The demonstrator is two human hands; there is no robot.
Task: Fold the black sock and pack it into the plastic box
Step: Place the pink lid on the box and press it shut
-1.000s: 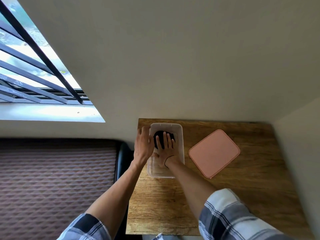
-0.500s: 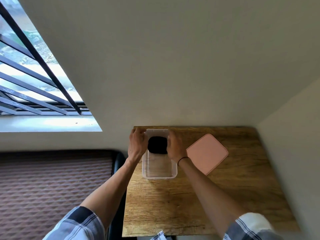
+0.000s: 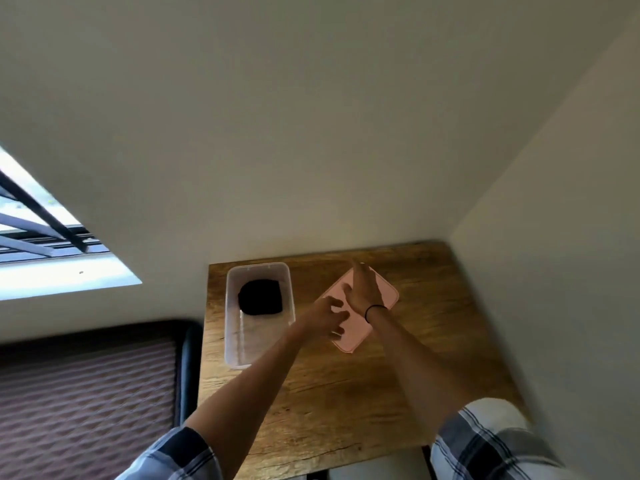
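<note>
The folded black sock [image 3: 260,297] lies in the far half of the clear plastic box [image 3: 231,341], which stands on the left side of the wooden table [image 3: 363,386]. To the box's right lies a pink lid [image 3: 349,336], flat on the table. Both hands hover over that lid. My left hand [image 3: 323,318] is over its near left edge with fingers spread. My right hand [image 3: 365,289] stretches across its far part, fingers extended, a black band on the wrist. Neither hand holds anything that I can see.
The table fits into a corner, with walls close behind it and to its right. A dark chair back [image 3: 188,368] and a patterned brown surface [image 3: 86,403] lie to the left. A barred window [image 3: 41,237] is at the upper left.
Both hands have left the box and moved right over the pink lid. The sock stays in the box. The camera has swung, so the table sits further right and lower.
</note>
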